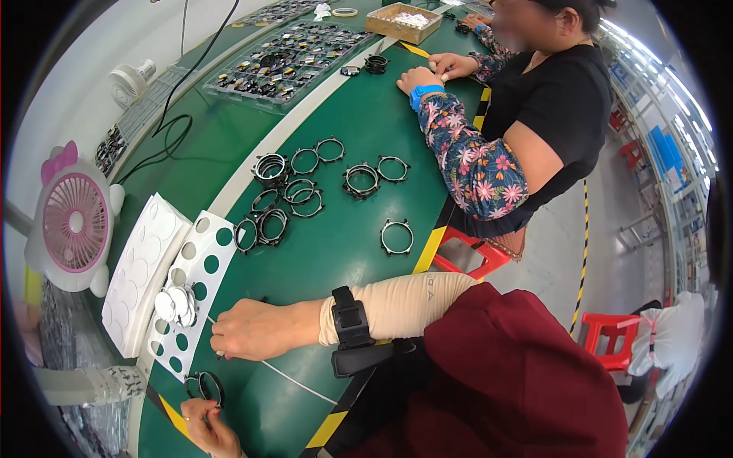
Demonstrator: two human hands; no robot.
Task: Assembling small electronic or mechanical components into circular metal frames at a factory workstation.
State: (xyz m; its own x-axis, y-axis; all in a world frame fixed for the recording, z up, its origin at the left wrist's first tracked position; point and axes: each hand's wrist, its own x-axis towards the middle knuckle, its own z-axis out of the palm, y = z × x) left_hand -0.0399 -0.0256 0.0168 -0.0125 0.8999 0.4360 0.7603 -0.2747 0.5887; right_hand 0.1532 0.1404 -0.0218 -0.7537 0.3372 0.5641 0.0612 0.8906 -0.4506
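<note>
Black, thin ring-shaped plastic frame (203,386) sits at the near edge of the green bench mat (343,252), pinched by the left hand (208,427) at the bottom of the view; the fingers are closed on its lower rim. It looks light and stiff, with small lugs on its outline and an open centre. Judged fragile at the lugs, so the rim between them is the safer hold, thumb and fingertip on opposite sides.

Right hand (256,330) lies across the mat just above the ring, fingers curled together over the edge of a white punched backing sheet (200,284) with round holes. Something thin and dark pokes out below the fingers; what it is cannot be told, nor whether the fingers clamp it. A black wrist strap (350,317) sits over a beige sleeve.

Small stack of clear round discs (176,303) rests on the sheet, just beside the right hand. They look slick, thin and easily smudged; lift by the edge.

More black rings (284,195) lie scattered mid-bench, some stacked. Pink desk fan (75,223) stands at left. Another person in a floral sleeve (469,149) works further along, hands near a cardboard box (402,21).
</note>
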